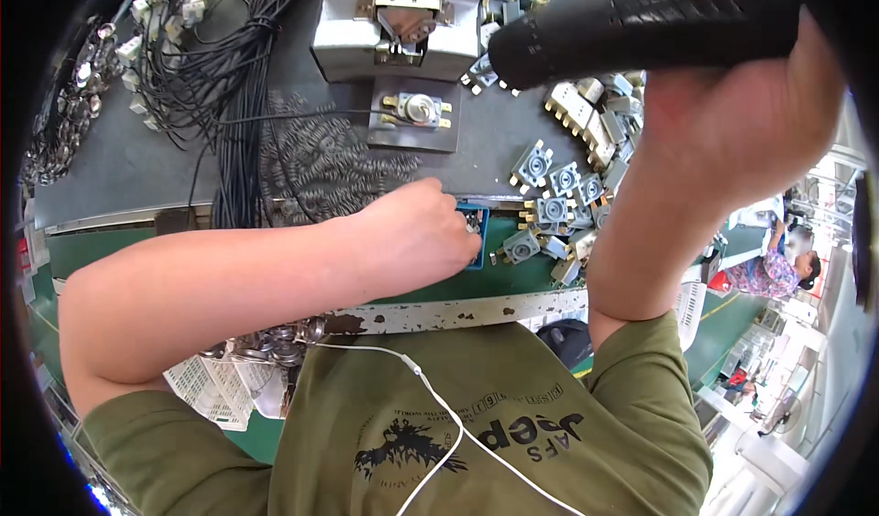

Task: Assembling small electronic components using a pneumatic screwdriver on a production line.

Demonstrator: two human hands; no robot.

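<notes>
My right hand point(742, 118) is wrapped around a black electric screwdriver point(632, 31), raised at the upper right with its narrower end pointing left. My left hand point(421, 228) is closed at the edge of a small blue box point(482, 241). Its fingertips are turned away, so anything pinched in them is hidden. Beyond it, a thermostat-like part point(419, 109) with a round metal top and brass terminals sits on a metal block point(389, 137). A thin black lead runs left from this part.
Coil springs point(316, 163) lie heaped left of the block, beside a bundle of black cables point(240, 131). Grey switch bodies with brass terminals point(566, 179) are piled to the right. A metal fixture point(403, 26) stands at the back. Another person point(774, 273) sits far right.
</notes>
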